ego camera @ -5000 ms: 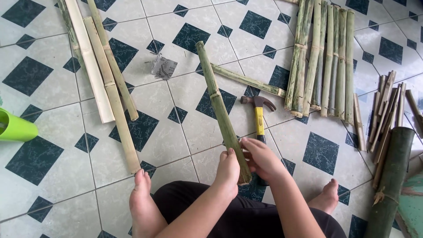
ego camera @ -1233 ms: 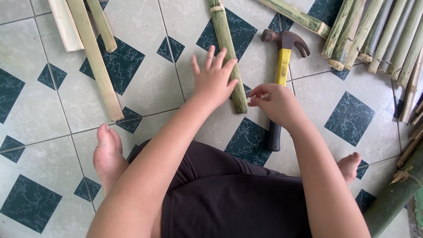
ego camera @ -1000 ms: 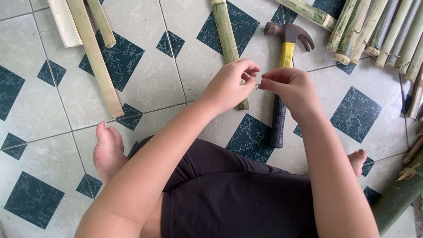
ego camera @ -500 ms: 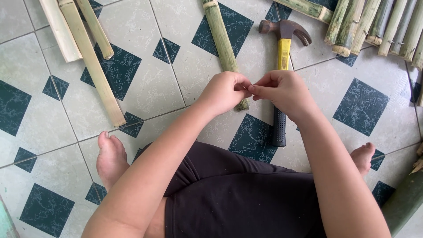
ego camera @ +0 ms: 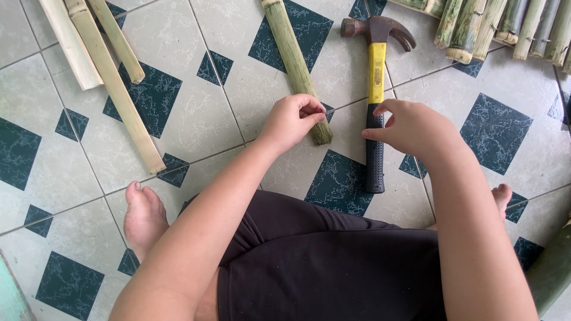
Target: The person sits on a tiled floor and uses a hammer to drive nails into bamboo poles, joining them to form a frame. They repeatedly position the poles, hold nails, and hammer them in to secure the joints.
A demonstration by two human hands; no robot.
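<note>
Head view, looking down past black shorts [ego camera: 333, 267] and two bare feet, one at 8 o'clock [ego camera: 143, 217] and one at 4 o'clock [ego camera: 502, 196], onto a floor [ego camera: 202, 119] of pale tiles with dark green diamonds.

Just past the knees, the left hand [ego camera: 291, 122] sits near the picture's centre with its fingers curled in narrow, thumb and forefinger pinched together at their tips. Whether something small sits in that pinch cannot be told. The fingertips [ego camera: 315, 110] touch or hover right at the near end of a green bamboo stick [ego camera: 294, 62], which runs from that hand away toward 12 o'clock.

The right hand [ego camera: 416, 128] is at 3 o'clock of the left, well apart from it, fingers loosely bent and holding nothing that shows. Its forefinger and thumb are just over the black grip of a hammer [ego camera: 375, 95]; contact cannot be judged. The hammer lies flat, parallel to the stick, black grip nearest, yellow shaft beyond, rusty head toward 12 o'clock.

Between stick and hammer runs a narrow strip of bare tile. More open floor lies at 9 to 10 o'clock of the left hand, up to three pale split bamboo slats [ego camera: 101, 65] slanting at 10 o'clock. Farthest off, at 1 to 2 o'clock, a row of green bamboo poles [ego camera: 499, 24] closes the top edge.
</note>
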